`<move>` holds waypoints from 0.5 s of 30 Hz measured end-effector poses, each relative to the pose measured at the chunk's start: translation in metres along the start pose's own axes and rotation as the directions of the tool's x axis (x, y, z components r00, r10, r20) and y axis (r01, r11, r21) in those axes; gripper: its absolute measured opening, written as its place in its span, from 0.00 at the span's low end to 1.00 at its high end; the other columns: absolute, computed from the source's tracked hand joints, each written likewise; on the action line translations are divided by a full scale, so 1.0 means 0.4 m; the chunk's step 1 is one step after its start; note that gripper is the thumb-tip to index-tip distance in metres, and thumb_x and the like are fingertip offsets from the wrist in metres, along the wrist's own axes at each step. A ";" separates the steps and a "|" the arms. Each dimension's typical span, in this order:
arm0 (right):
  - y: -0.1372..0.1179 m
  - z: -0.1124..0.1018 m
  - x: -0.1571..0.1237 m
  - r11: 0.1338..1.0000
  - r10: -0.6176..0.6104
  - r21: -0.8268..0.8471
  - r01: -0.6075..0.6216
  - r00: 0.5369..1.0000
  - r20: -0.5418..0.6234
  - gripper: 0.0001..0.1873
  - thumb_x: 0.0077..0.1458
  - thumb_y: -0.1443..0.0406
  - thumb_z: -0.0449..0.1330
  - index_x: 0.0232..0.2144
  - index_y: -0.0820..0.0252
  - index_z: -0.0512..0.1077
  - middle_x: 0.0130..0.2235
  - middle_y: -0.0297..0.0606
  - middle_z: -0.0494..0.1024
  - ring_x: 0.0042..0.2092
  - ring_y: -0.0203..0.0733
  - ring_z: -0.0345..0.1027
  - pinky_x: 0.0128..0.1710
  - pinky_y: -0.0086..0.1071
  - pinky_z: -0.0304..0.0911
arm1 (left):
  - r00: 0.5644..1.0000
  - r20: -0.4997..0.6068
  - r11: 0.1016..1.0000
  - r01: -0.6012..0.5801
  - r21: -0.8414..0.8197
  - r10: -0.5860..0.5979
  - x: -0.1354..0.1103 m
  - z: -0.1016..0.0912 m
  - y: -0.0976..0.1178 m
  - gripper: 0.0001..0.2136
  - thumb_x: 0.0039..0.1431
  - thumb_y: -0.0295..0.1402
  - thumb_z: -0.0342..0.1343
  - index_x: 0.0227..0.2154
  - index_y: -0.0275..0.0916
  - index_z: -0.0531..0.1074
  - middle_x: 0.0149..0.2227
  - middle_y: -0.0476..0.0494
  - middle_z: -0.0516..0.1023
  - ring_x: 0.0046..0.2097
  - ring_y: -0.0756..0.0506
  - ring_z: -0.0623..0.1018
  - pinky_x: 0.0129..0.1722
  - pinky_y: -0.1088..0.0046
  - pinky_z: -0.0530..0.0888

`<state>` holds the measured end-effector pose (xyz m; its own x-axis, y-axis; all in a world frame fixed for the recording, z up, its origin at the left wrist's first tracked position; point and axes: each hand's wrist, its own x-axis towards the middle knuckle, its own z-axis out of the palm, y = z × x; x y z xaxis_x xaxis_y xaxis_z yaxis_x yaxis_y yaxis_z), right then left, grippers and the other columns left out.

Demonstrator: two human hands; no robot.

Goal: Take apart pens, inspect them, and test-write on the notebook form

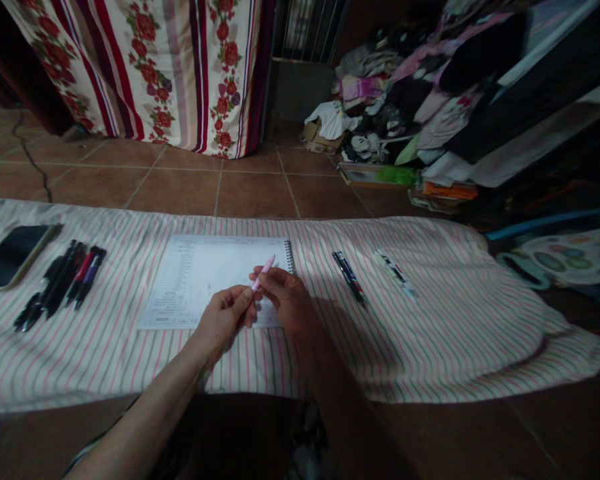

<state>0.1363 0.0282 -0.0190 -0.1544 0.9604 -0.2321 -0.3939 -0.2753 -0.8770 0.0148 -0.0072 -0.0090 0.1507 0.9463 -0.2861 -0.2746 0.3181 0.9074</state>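
My left hand (225,317) and my right hand (287,300) meet over a spiral notebook (200,273) that lies open on a striped cloth (430,333). Both hands pinch a pink pen (263,271), which points up and to the right. The left fingers hold its lower end and the right fingers wrap its middle. The notebook page shows a printed table with faint writing.
Several dark pens (60,283) lie in a row at the left, beside a phone (13,257). Two more pens (349,277) (394,272) lie right of the notebook. Beyond the cloth: tiled floor, a floral curtain (170,67), a pile of clothes (410,87).
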 end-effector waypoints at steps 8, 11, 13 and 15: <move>-0.002 -0.001 -0.002 0.998 -0.038 0.043 0.037 0.999 0.030 0.16 0.44 0.54 0.65 0.34 0.57 0.77 0.38 0.38 0.79 0.38 0.38 0.70 0.43 0.33 0.63 | 1.000 -0.003 1.000 0.005 -0.018 -0.005 -0.002 -0.003 0.005 0.14 0.49 0.42 0.59 0.24 0.34 0.71 0.16 0.52 0.66 0.20 0.55 0.61 0.22 0.77 0.56; -0.005 -0.002 0.000 0.999 -0.030 -0.028 0.030 1.000 -0.002 0.15 0.42 0.56 0.66 0.34 0.57 0.77 0.38 0.39 0.80 0.40 0.39 0.70 0.44 0.34 0.61 | 1.000 -0.017 1.000 0.015 0.017 -0.015 0.000 -0.011 -0.002 0.15 0.49 0.43 0.59 0.26 0.33 0.72 0.17 0.52 0.66 0.19 0.55 0.60 0.20 0.77 0.55; -0.003 -0.002 0.003 0.996 -0.043 -0.082 0.039 0.998 -0.053 0.14 0.40 0.56 0.67 0.30 0.58 0.77 0.34 0.37 0.80 0.36 0.38 0.70 0.41 0.34 0.62 | 1.000 -0.031 0.999 0.004 0.049 -0.003 0.001 -0.014 -0.006 0.15 0.49 0.44 0.59 0.27 0.33 0.72 0.17 0.52 0.65 0.20 0.55 0.61 0.21 0.77 0.56; 0.000 -0.002 0.007 0.989 -0.072 -0.140 0.058 0.992 -0.099 0.14 0.39 0.55 0.67 0.25 0.59 0.76 0.28 0.35 0.78 0.32 0.37 0.68 0.38 0.33 0.62 | 0.999 -0.048 0.997 -0.014 0.077 0.017 0.001 -0.012 -0.006 0.16 0.48 0.44 0.59 0.28 0.33 0.73 0.18 0.52 0.66 0.20 0.55 0.62 0.22 0.77 0.57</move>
<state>0.1367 0.0307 -0.0201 -0.0352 0.9773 -0.2089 -0.2718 -0.2105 -0.9390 0.0108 -0.0071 -0.0127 0.1002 0.9533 -0.2848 -0.2022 0.2998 0.9323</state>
